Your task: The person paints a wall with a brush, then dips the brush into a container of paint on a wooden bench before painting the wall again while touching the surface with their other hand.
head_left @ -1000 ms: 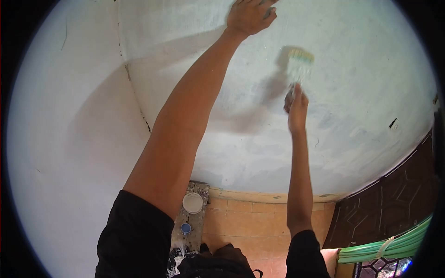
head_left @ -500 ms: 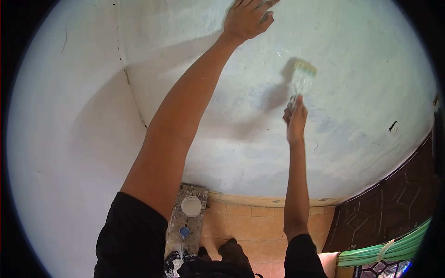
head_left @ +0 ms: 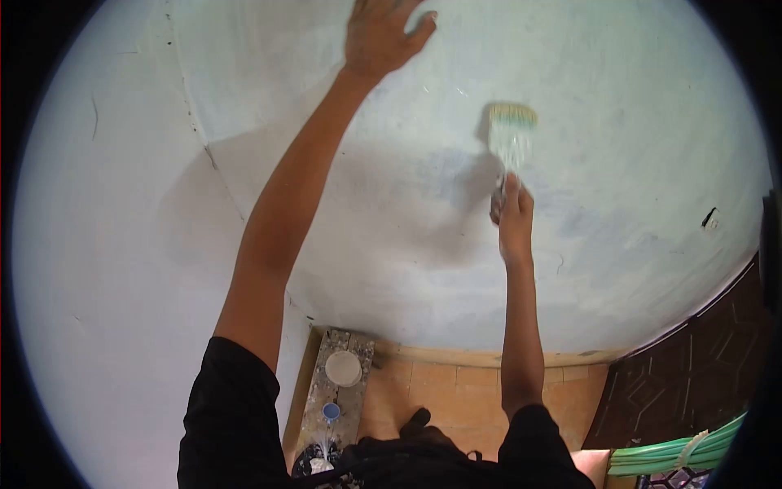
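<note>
My right hand (head_left: 513,213) is wrapped round the handle of a wide paintbrush (head_left: 512,138). The brush points upward, its pale bristles at the whitish wall (head_left: 391,212); whether they press on it I cannot tell. Bluish-grey patches show on the wall around the brush. At the top of the view my left hand (head_left: 387,37) is spread against the wall, thumb out to the right, some fingertips cut off by the frame edge. It holds nothing that I can see.
Below stands a paint-spattered bench (head_left: 350,407) with a round pale lid or container (head_left: 343,369), a blue cup (head_left: 331,411) and a plastic bag (head_left: 322,464). Orange floor tiles (head_left: 440,383), a dark patterned door (head_left: 676,359) and a green bundle (head_left: 676,456) lie to its right.
My left hand has shifted left and slightly up, its thumb more extended. The brush in my right hand has moved a little left and now shows its broad face. The camera view has shifted slightly.
</note>
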Demonstrator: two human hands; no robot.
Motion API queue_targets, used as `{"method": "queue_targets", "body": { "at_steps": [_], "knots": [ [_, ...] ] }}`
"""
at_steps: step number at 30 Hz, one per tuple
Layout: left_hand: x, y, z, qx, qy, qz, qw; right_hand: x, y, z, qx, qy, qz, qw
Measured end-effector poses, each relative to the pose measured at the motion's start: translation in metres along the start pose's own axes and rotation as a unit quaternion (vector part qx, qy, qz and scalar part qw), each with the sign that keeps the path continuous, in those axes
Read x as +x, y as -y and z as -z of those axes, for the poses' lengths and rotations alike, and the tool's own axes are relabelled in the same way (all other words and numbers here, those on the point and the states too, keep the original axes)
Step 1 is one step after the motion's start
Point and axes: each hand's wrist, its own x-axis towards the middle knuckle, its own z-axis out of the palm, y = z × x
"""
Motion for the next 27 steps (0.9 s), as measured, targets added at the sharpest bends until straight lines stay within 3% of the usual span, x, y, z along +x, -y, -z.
{"method": "queue_targets", "body": {
  "at_steps": [6,9,14,18,21,25,27],
  "knots": [
    [0.021,-0.026,-0.017,0.029,-0.074,0.025,0.997,-0.002,-0.028,0.016,-0.003,0.001,-0.040,0.999],
    [0.044,-0.035,-0.031,-0.005,-0.090,-0.012,0.996,-0.019,-0.021,0.019,0.025,0.013,-0.040,0.999],
    [0.049,-0.042,-0.040,0.019,-0.061,-0.023,0.998,0.011,0.014,0.012,0.030,0.009,-0.005,1.000],
    [0.045,-0.036,-0.041,0.018,-0.053,-0.018,0.998,0.009,-0.038,0.031,0.018,0.009,-0.037,0.999],
    [0.047,-0.039,-0.040,0.017,-0.056,-0.012,0.998,-0.020,-0.040,0.031,0.041,0.002,-0.099,0.994],
    [0.045,-0.037,-0.040,0.022,-0.061,-0.011,0.998,0.003,-0.024,0.026,0.047,-0.006,-0.020,0.999],
    [0.046,-0.035,-0.041,0.025,-0.054,-0.011,0.998,0.014,-0.022,0.031,0.029,0.002,-0.028,0.999]
  ]
}}
